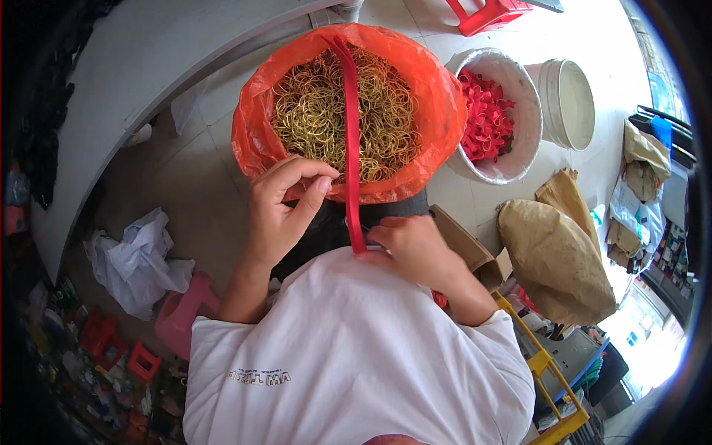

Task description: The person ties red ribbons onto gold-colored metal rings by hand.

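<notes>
Likely a small workshop – tubs of gold rings [334, 111], red parts [486, 115], sacks [556, 259]

Pale tiled floor [185, 178] under bright daylight; a grey table [148, 52] curves at left, brown paper sacks [552, 259] slump right, near a white bucket [567, 104].

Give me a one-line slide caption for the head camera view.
Left hand at the orange bag of gold rings; right hand holding a red strip.
</notes>
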Demonstrator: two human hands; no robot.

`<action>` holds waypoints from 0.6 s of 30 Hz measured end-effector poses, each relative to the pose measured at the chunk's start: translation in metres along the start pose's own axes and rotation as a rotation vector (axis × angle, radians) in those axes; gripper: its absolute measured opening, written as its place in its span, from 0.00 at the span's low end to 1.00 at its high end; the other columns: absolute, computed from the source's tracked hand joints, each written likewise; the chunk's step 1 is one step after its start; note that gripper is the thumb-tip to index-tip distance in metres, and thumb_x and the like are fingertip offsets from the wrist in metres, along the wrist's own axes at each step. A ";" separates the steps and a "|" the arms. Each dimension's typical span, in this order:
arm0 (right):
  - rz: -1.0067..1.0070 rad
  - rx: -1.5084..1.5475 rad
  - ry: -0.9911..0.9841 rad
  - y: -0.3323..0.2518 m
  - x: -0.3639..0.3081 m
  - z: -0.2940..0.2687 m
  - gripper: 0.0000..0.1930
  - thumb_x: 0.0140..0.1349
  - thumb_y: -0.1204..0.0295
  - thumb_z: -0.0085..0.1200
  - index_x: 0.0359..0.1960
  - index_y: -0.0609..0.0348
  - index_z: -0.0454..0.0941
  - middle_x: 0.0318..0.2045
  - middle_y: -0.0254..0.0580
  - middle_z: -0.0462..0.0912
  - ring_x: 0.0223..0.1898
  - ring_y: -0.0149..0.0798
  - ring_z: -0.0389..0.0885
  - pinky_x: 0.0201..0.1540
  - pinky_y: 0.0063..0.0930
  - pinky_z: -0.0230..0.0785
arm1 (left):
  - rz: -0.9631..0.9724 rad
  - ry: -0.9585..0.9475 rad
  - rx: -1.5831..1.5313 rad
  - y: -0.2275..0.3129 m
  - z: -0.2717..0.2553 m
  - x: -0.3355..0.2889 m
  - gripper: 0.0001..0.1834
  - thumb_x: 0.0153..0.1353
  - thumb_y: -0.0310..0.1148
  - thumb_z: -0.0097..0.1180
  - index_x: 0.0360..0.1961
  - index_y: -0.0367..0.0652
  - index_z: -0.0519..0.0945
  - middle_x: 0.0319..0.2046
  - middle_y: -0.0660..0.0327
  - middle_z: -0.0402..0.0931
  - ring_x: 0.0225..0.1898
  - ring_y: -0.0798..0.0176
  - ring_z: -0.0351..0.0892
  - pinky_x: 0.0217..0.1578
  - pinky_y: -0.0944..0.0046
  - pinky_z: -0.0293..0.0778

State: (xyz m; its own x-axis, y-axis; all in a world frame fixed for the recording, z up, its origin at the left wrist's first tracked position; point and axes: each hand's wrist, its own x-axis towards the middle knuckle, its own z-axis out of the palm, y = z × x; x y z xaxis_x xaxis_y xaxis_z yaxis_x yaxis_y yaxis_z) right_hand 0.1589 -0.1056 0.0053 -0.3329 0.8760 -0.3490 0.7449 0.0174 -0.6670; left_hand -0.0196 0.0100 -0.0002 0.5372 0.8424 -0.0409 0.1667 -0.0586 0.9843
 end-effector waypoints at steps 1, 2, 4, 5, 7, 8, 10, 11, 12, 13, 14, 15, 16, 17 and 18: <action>0.082 -0.044 0.015 -0.003 0.003 0.010 0.11 0.50 0.62 0.57 0.24 0.57 0.77 0.22 0.41 0.75 0.25 0.44 0.77 0.27 0.36 0.68 | 0.002 -0.001 -0.002 0.001 0.001 0.001 0.05 0.57 0.27 0.53 0.32 0.36 0.78 0.25 0.61 0.75 0.26 0.71 0.74 0.27 0.73 0.68; 0.164 -0.088 0.030 -0.004 0.003 0.016 0.10 0.50 0.64 0.57 0.23 0.57 0.77 0.21 0.41 0.75 0.25 0.44 0.77 0.27 0.36 0.68 | -0.001 -0.001 -0.013 0.003 0.002 0.001 0.05 0.57 0.26 0.53 0.32 0.36 0.78 0.25 0.61 0.75 0.26 0.71 0.74 0.27 0.73 0.69; 0.151 0.013 0.114 -0.001 0.003 0.022 0.09 0.50 0.65 0.57 0.23 0.57 0.76 0.20 0.42 0.75 0.24 0.44 0.77 0.26 0.37 0.68 | -0.004 0.005 -0.020 0.003 0.001 0.000 0.05 0.57 0.26 0.53 0.32 0.35 0.78 0.25 0.61 0.75 0.26 0.71 0.74 0.27 0.73 0.69; 0.142 0.115 0.200 0.000 0.002 0.023 0.09 0.50 0.66 0.57 0.22 0.57 0.76 0.19 0.42 0.75 0.23 0.44 0.77 0.25 0.37 0.67 | 0.018 -0.005 -0.005 0.001 0.001 0.001 0.05 0.57 0.26 0.53 0.32 0.35 0.78 0.25 0.61 0.75 0.26 0.71 0.75 0.27 0.73 0.69; 0.119 0.124 0.227 -0.002 0.002 0.015 0.08 0.50 0.68 0.58 0.21 0.58 0.75 0.19 0.43 0.74 0.22 0.45 0.76 0.24 0.37 0.67 | 0.039 -0.013 0.007 0.001 0.001 0.000 0.05 0.57 0.26 0.53 0.32 0.35 0.78 0.26 0.61 0.76 0.26 0.71 0.75 0.27 0.72 0.69; 0.096 0.134 0.255 -0.003 0.003 0.010 0.07 0.49 0.71 0.58 0.21 0.59 0.74 0.19 0.44 0.74 0.21 0.46 0.75 0.24 0.36 0.67 | 0.030 -0.018 -0.004 0.002 0.001 -0.001 0.05 0.57 0.26 0.53 0.32 0.35 0.78 0.25 0.61 0.76 0.26 0.71 0.75 0.26 0.72 0.69; 0.068 0.212 0.256 0.000 0.002 0.003 0.07 0.50 0.72 0.58 0.21 0.60 0.73 0.18 0.42 0.74 0.21 0.42 0.75 0.23 0.32 0.66 | 0.023 -0.020 -0.017 0.002 0.002 -0.002 0.05 0.57 0.27 0.54 0.32 0.36 0.78 0.25 0.60 0.76 0.26 0.71 0.75 0.26 0.72 0.69; 0.039 0.293 0.257 0.001 0.001 -0.001 0.07 0.51 0.74 0.57 0.20 0.61 0.73 0.18 0.39 0.74 0.20 0.38 0.74 0.22 0.29 0.65 | 0.016 -0.060 -0.012 0.001 0.002 -0.003 0.05 0.57 0.27 0.54 0.32 0.36 0.78 0.25 0.61 0.76 0.26 0.70 0.75 0.26 0.72 0.69; 0.040 0.291 0.257 0.000 -0.001 -0.005 0.07 0.51 0.74 0.57 0.20 0.61 0.73 0.18 0.39 0.74 0.20 0.38 0.74 0.22 0.29 0.65 | 0.010 -0.102 -0.007 -0.001 0.002 -0.003 0.06 0.56 0.28 0.55 0.33 0.36 0.78 0.25 0.61 0.76 0.25 0.70 0.75 0.26 0.72 0.69; 0.093 0.521 0.227 0.000 -0.003 -0.008 0.06 0.53 0.74 0.56 0.24 0.61 0.74 0.19 0.39 0.74 0.20 0.34 0.73 0.23 0.27 0.65 | 0.011 -0.101 -0.009 -0.001 0.001 -0.003 0.06 0.56 0.28 0.55 0.33 0.36 0.78 0.25 0.61 0.76 0.25 0.70 0.75 0.26 0.72 0.69; 0.147 0.751 0.194 0.000 -0.004 -0.010 0.05 0.55 0.74 0.56 0.27 0.62 0.75 0.20 0.38 0.74 0.20 0.30 0.73 0.24 0.24 0.65 | -0.065 -0.235 0.015 -0.001 -0.001 -0.004 0.07 0.56 0.28 0.55 0.33 0.35 0.78 0.25 0.61 0.76 0.25 0.71 0.74 0.26 0.73 0.69; 0.144 0.749 0.192 -0.001 -0.005 -0.011 0.05 0.55 0.74 0.56 0.27 0.62 0.75 0.20 0.38 0.74 0.20 0.30 0.73 0.24 0.24 0.65 | -0.142 -0.367 0.040 0.000 -0.002 -0.004 0.08 0.56 0.29 0.56 0.33 0.35 0.78 0.25 0.62 0.76 0.25 0.72 0.74 0.26 0.73 0.69; 0.140 0.997 0.179 -0.002 -0.006 -0.011 0.05 0.57 0.74 0.55 0.28 0.63 0.75 0.20 0.38 0.74 0.21 0.27 0.71 0.25 0.22 0.64 | -0.141 -0.364 0.041 0.001 0.001 -0.005 0.08 0.56 0.29 0.56 0.33 0.35 0.78 0.25 0.62 0.76 0.25 0.72 0.74 0.26 0.73 0.69; 0.134 1.244 0.162 -0.002 -0.007 -0.011 0.06 0.58 0.74 0.55 0.29 0.65 0.75 0.20 0.37 0.74 0.22 0.25 0.70 0.26 0.20 0.64 | -0.189 -0.368 -0.106 0.001 0.006 -0.007 0.10 0.57 0.31 0.57 0.35 0.34 0.77 0.24 0.64 0.75 0.25 0.73 0.73 0.25 0.73 0.69; 0.133 1.242 0.156 -0.004 -0.006 -0.011 0.06 0.58 0.74 0.55 0.29 0.65 0.75 0.20 0.37 0.74 0.22 0.25 0.70 0.26 0.20 0.64 | -0.236 -0.368 -0.255 -0.001 0.012 -0.010 0.12 0.57 0.32 0.57 0.36 0.33 0.77 0.24 0.66 0.75 0.24 0.74 0.72 0.25 0.74 0.68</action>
State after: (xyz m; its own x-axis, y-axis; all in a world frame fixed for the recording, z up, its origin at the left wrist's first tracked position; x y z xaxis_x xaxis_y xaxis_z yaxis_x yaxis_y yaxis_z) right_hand 0.1643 -0.1056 0.0172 -0.1622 0.8852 -0.4361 -0.3068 -0.4653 -0.8303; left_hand -0.0151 -0.0042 -0.0025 0.7724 0.5699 -0.2804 0.1364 0.2823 0.9496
